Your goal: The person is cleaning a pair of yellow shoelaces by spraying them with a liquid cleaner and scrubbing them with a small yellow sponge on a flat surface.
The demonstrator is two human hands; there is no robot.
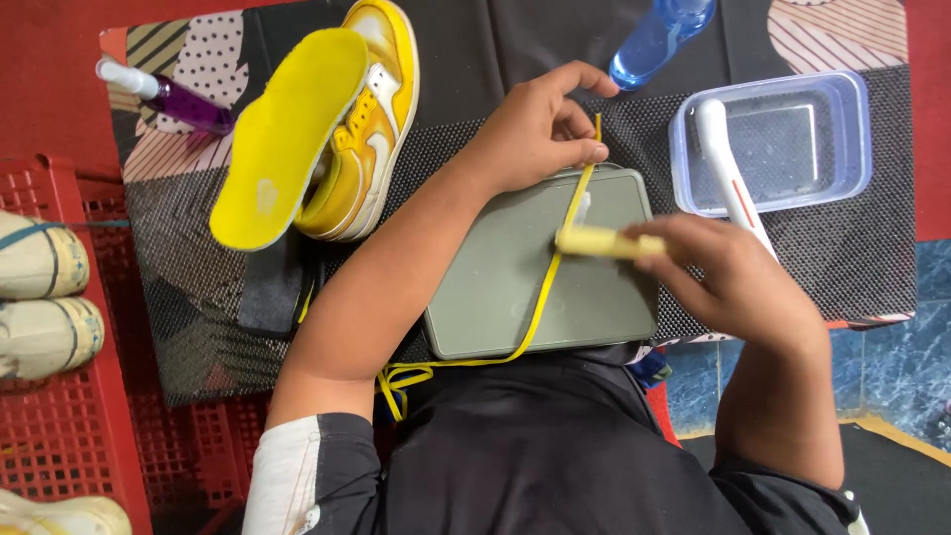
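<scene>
My left hand pinches the far end of a yellow shoelace and holds it stretched across a grey-green flat tray on my lap. My right hand grips a small pale-yellow brush and presses it against the lace near the tray's upper right. The loose end of the lace hangs in loops off the tray's near edge. A yellow and white sneaker lies on its side at the upper left, with a yellow insole leaning on it.
A clear plastic tub of water with a white brush handle in it sits to the right. A blue bottle and a purple spray bottle lie on the patterned mat. Red crates hold pale shoes at the left.
</scene>
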